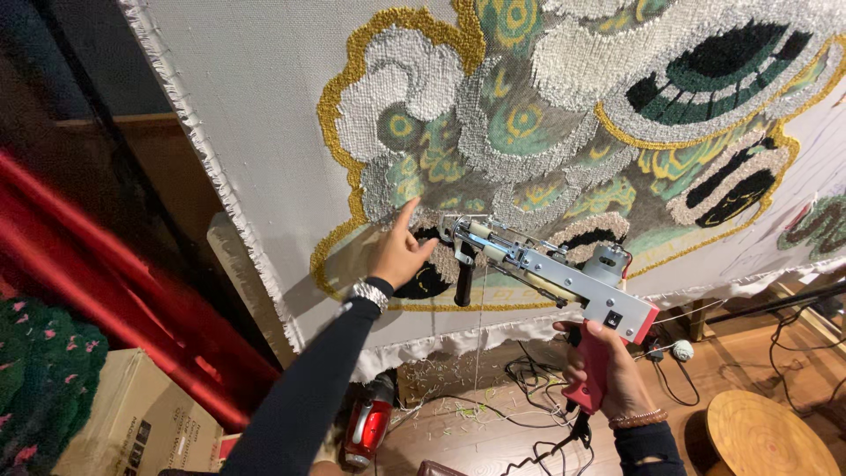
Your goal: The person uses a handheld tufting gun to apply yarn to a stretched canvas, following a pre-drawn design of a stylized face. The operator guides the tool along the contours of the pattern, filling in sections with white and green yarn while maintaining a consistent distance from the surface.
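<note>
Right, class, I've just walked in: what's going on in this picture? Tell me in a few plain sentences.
A person is working on a large tufted rug design stretched on pale backing cloth. The right hand grips the pink handle of a tufting gun, whose tip meets the cloth. The left hand points a finger at the tufted area beside the tip. Yarn snippets and cables lie on the wooden floor below.

Both arms are clad in long dark sleeves, close-fitted to the wrists. On the left hand [398,254] side, a silver metal-link watch [368,293] is worn at the cuff. On the right hand [617,375] side, a brown beaded bracelet [638,420] is worn above the cuff. Both hands are left bare, without gloves.
</note>
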